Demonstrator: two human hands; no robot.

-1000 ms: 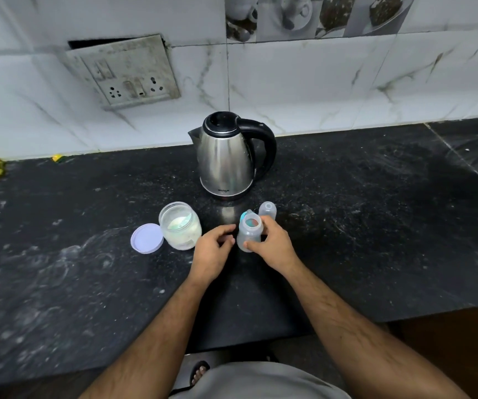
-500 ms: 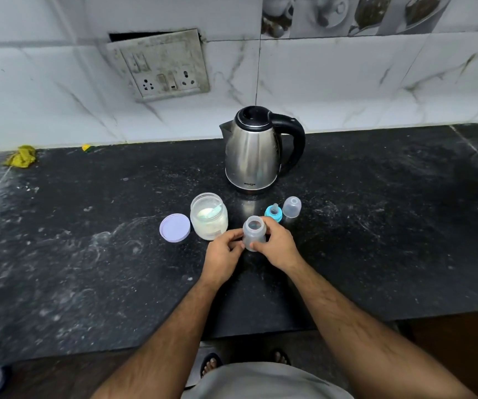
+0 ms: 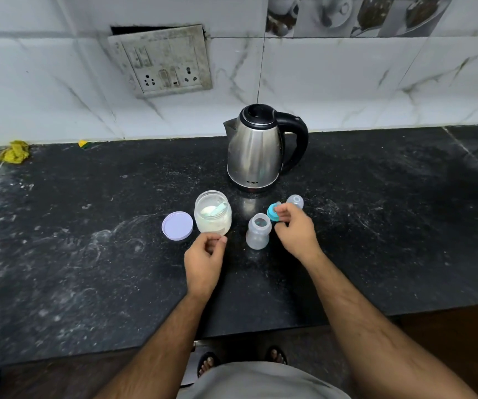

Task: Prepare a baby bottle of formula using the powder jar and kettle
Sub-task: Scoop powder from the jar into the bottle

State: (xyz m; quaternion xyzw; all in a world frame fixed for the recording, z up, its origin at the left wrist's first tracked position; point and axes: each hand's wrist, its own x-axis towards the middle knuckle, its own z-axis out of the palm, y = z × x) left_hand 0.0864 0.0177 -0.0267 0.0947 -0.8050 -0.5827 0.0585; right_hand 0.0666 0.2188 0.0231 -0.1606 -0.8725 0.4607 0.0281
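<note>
Bottle (image 3: 258, 231) stands open on the table between my hands, light, slick plastic, easily tipped; I'd take its waist. Right grip (image 3: 295, 228) pinches the teat ring (image 3: 273, 213); left grip (image 3: 204, 254) curls loosely, empty, just before the jar (image 3: 212, 216).

The kettle (image 3: 253, 156) is brushed, shiny metal with a glossy black plastic handle. The bottle (image 3: 258, 231) is cloudy plastic. The tabletop (image 3: 88, 226) is dark, speckled stone.

Small, blurred brand mark, unreadable, low on the kettle (image 3: 253, 152)

Jar (image 3: 212, 216) left of bottle (image 3: 258, 231), kettle (image 3: 256, 151) behind both.
</note>
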